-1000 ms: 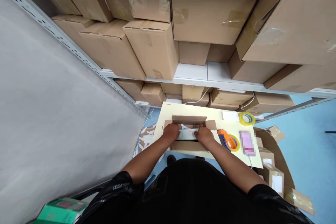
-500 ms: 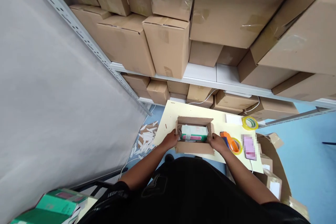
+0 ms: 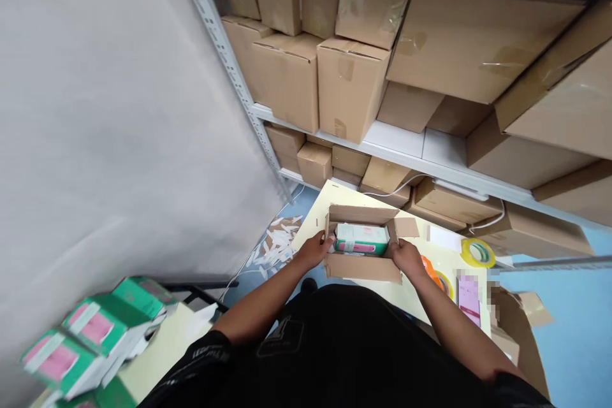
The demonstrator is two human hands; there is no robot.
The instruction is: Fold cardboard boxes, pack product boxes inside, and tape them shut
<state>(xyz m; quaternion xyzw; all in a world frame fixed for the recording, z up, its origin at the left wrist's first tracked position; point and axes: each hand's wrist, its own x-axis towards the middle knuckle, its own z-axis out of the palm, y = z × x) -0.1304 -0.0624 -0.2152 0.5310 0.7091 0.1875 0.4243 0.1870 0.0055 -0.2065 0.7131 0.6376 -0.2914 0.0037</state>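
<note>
An open cardboard box (image 3: 363,268) sits near the table's front edge with its flaps apart. Inside lies a white and green product box (image 3: 362,239) with a pink patch on its side. At the carton's left end, my left hand (image 3: 315,250) is closed with the fingers on its wall. My right hand (image 3: 406,257) grips the opposite end, thumb towards the inside. A short flap (image 3: 406,227) sticks out beyond that end. The fingertips of both hands are partly hidden by the cardboard.
On the cream table (image 3: 310,220) lie an orange tape dispenser (image 3: 431,271), a yellow tape roll (image 3: 478,253), a white stack (image 3: 444,238) and a phone (image 3: 468,298). Shelves (image 3: 406,152) of cartons stand behind. Several green boxes (image 3: 95,325) lie at lower left; paper strips (image 3: 277,248) litter the floor.
My view has turned left, bringing more green boxes into sight. The carton's right short flap now shows folded outward. Both hands remain at the carton's ends.
</note>
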